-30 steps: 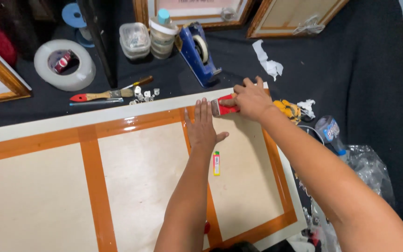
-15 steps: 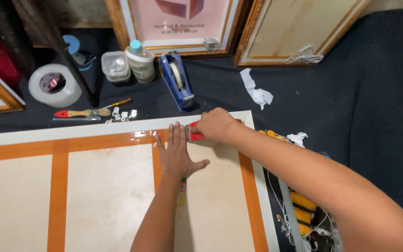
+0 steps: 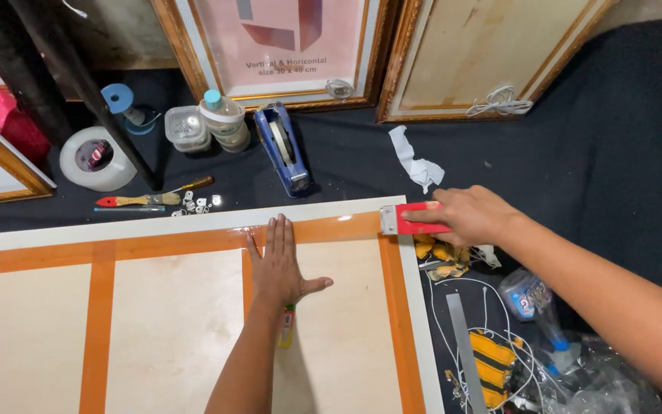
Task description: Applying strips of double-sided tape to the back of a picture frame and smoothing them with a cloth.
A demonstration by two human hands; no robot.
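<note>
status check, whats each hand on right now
Left hand flat on the orange tape strip, fingers spread. Right hand grips red scraper at the board's right corner. Small marker lies by left wrist.

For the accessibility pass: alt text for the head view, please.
Seen from above, a left hand presses flat on a cream board with orange tape strips while the right hand holds a red scraper at the board's top right corner. A blue tape dispenser lies behind.

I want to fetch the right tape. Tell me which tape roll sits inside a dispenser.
The roll in the blue handheld tape dispenser, lying on the dark cloth just beyond the board. The big white tape roll at far left lies loose, flat, with no dispenser.
</note>
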